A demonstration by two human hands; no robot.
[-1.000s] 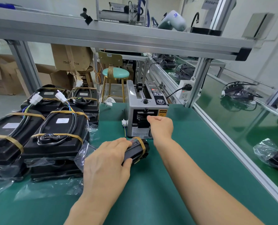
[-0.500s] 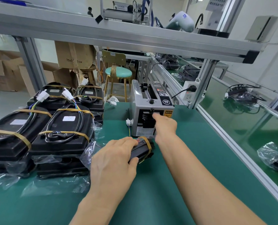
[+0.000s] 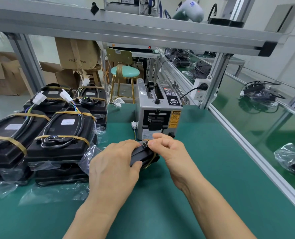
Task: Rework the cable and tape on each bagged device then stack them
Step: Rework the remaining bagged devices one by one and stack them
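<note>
A black device (image 3: 144, 156) stands on edge on the green mat in front of the grey tape dispenser (image 3: 158, 116). My left hand (image 3: 114, 167) grips its near side, thumb along the lower edge. My right hand (image 3: 167, 148) pinches a piece of brown tape (image 3: 145, 141) at the device's top edge, fingers curled. The device's cable runs up to a white connector (image 3: 134, 125) beside the dispenser. Finished black devices (image 3: 62, 135) with coiled cables and brown tape bands sit stacked in clear bags at the left.
Aluminium frame posts and a rail (image 3: 246, 145) bound the mat on the right; beyond it lies a conveyor with a bagged device (image 3: 293, 161). A power strip (image 3: 201, 91) hangs on a post. A stool (image 3: 125, 71) and cardboard boxes (image 3: 3, 73) stand behind.
My right hand has come away from the dispenser's outlet, down onto the top of the device, with a piece of tape. The left hand has kept its hold.
</note>
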